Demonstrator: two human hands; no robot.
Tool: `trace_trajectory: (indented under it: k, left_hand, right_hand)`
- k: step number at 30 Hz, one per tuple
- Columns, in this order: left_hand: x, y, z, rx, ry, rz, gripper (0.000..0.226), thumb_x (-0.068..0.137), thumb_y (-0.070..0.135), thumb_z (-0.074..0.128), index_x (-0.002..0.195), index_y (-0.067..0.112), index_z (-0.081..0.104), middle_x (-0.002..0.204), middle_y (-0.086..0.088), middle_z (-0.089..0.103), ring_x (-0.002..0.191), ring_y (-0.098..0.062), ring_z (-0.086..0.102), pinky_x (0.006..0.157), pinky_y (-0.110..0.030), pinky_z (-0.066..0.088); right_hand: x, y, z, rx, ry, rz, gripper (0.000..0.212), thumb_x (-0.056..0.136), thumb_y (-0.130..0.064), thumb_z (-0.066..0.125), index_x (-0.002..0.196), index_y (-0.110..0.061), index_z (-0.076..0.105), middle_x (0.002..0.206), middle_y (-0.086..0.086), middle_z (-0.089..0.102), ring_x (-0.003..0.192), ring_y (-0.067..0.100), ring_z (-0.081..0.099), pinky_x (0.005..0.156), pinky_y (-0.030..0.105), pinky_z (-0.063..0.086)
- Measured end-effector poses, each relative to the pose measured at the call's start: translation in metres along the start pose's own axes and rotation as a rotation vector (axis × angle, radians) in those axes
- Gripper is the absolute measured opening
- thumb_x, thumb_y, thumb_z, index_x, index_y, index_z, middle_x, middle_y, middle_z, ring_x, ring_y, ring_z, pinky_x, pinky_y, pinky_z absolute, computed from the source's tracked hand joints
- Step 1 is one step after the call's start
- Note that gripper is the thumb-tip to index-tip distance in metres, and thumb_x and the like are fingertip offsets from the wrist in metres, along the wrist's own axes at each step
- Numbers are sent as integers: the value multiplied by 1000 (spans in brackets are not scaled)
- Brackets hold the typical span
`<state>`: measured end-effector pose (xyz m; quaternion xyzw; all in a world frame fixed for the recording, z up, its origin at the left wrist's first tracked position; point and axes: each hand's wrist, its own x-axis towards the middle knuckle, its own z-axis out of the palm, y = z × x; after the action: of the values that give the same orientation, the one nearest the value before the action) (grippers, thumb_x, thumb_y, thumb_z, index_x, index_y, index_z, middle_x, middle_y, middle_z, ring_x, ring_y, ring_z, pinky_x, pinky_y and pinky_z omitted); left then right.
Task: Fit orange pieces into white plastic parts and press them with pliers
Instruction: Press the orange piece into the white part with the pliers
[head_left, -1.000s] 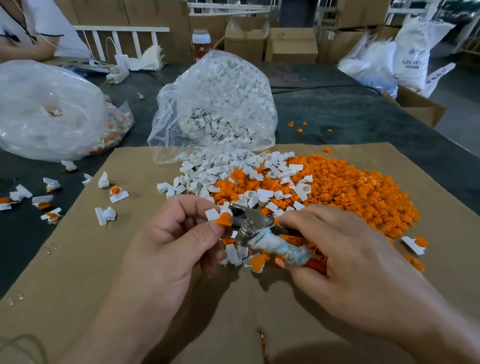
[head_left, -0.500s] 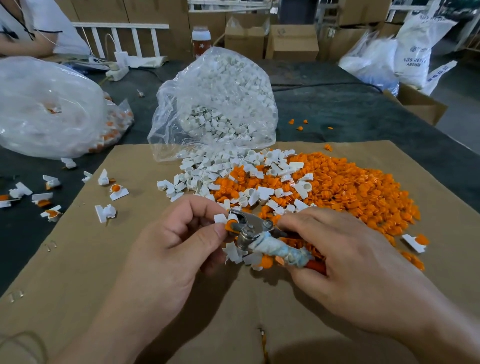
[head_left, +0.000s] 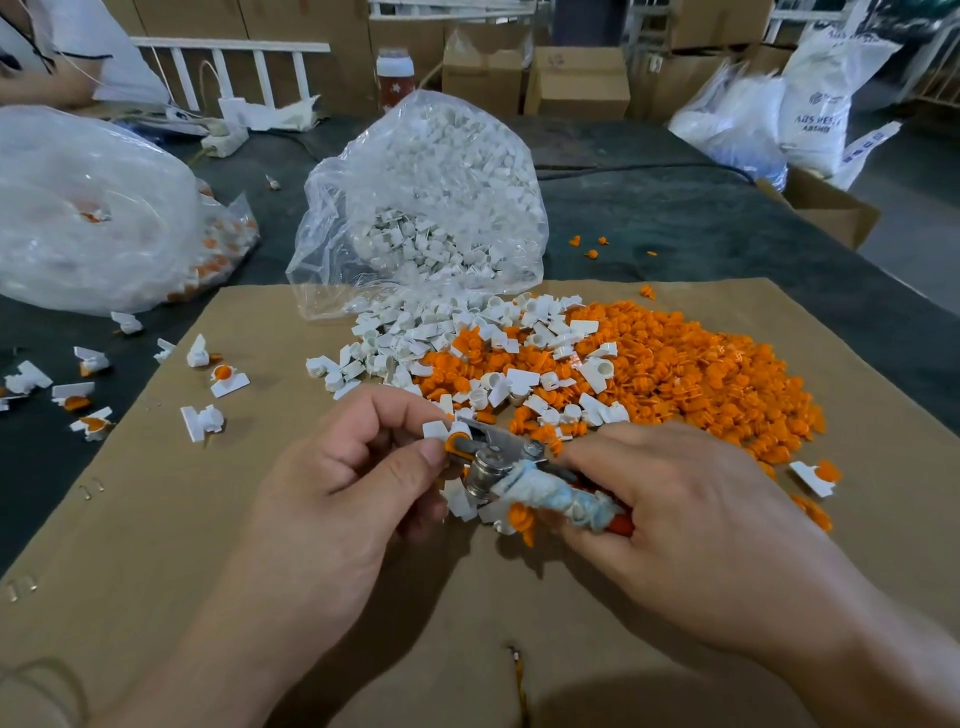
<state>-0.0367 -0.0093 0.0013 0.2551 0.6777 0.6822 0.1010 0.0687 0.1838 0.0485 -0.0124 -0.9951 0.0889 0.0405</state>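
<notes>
Left hand (head_left: 332, 483) is pinching one white plastic part (head_left: 435, 430) holding one orange piece (head_left: 452, 443), right hand (head_left: 675, 519) is gripping one cloth-wrapped metal pliers (head_left: 498, 460), brown cardboard sheet (head_left: 467, 639) lying bare toward its near edge.

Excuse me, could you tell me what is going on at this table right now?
A person is assembling plastic parts over a brown cardboard sheet. The left hand pinches a small white plastic part with a round orange plastic piece seated in it. The right hand grips metal pliers with cloth-wrapped handles, whose jaws sit on that piece. Behind lie a heap of loose orange pieces, white parts spilling from a clear plastic bag, and a few assembled parts at the left.
</notes>
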Motion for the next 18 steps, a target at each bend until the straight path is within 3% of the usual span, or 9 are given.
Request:
trace_trajectory:
  k: [6, 10, 18]
  left_hand:
    - [-1, 2, 1, -16, -4, -25, 9, 86, 23, 63, 86, 28, 71, 68, -1, 63, 59, -14, 60, 52, -25, 49]
    - [0, 1, 3, -1, 0, -45, 31, 96, 4, 58, 83, 29, 71, 68, 0, 64, 59, -13, 62, 53, -24, 51]
    - [0, 0, 4, 3, 0, -63, 29, 97, 6, 57, 84, 29, 71, 69, -1, 64, 60, -13, 63, 55, -22, 52]
  right_hand:
    - [0, -3, 1, -6, -3, 1, 34, 83, -55, 27, 90, -34, 53, 81, -15, 52, 78, 7, 49, 78, 27, 41]
    - [1, -2, 3, -27, 5, 0, 26, 87, -54, 34, 91, -35, 51, 83, -15, 52, 79, 7, 48, 76, 24, 39]
    - [1, -1, 6, -27, 22, -1, 23, 87, -52, 35, 90, -35, 50, 83, -15, 51, 80, 7, 47, 76, 24, 40]
